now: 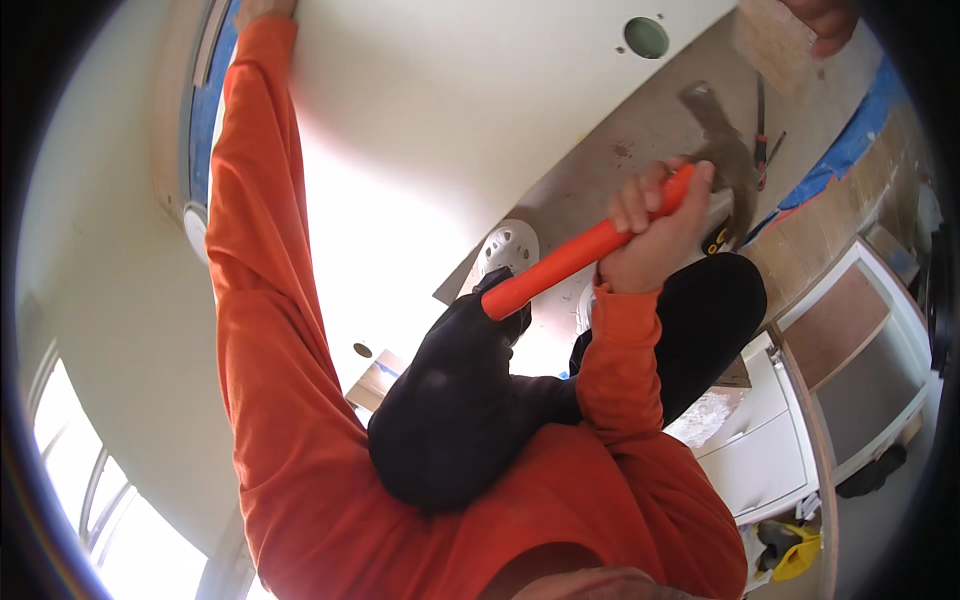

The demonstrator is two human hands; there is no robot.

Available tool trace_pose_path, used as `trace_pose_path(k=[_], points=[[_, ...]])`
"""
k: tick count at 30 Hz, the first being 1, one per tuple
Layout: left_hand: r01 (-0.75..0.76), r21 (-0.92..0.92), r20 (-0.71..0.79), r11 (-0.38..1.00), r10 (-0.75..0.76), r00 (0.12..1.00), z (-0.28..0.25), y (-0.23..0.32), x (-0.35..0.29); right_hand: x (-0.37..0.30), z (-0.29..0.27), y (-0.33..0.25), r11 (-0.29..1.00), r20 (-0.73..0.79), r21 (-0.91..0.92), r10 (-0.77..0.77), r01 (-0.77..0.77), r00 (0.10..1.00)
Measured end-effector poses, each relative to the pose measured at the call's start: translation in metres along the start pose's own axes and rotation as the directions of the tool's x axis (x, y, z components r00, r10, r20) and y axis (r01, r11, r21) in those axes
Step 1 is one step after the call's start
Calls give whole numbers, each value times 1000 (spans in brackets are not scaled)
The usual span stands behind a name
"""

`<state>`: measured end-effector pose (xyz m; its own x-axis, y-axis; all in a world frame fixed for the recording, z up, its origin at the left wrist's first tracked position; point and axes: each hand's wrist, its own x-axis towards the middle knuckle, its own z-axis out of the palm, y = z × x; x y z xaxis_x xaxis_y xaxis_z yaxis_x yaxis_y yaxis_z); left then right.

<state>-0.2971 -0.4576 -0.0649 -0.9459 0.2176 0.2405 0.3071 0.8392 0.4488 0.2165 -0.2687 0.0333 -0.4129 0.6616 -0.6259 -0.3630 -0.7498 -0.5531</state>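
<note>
One left hand (pixel 266 7): at the upper edge, near the white panel (pixel 430 90); mostly cut off, so its grip cannot be told.
Panel: broad, with a round hole (pixel 646 38) near its far right corner.
Orange-handled hammer (pixel 575 258): slanting, butt before a black trouser leg (pixel 440 420), blurred head up to the right, above the grey floor (pixel 615 150).
Right hand (pixel 655 242): wrapped round the handle near the head.
Red-and-black tool (pixel 761 150): beyond the hammer head.
Another person's hand (pixel 830 22): top right, partly cut off.
</note>
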Motion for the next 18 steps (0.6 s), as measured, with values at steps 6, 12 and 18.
trace_pose_path(k=[6,12,18], points=[[-305,695,455,651,-71,887,-69,154,-97,3,7,-23,973,-128,-28,-233,231,964],[-135,549,263,825,-17,965,-65,105,-97,1,-11,-2,985,125,152,62,-80,990],[18,281,188,959,-74,979,-66,116,-89,-6,-18,33,985,249,156,38,-79,968]])
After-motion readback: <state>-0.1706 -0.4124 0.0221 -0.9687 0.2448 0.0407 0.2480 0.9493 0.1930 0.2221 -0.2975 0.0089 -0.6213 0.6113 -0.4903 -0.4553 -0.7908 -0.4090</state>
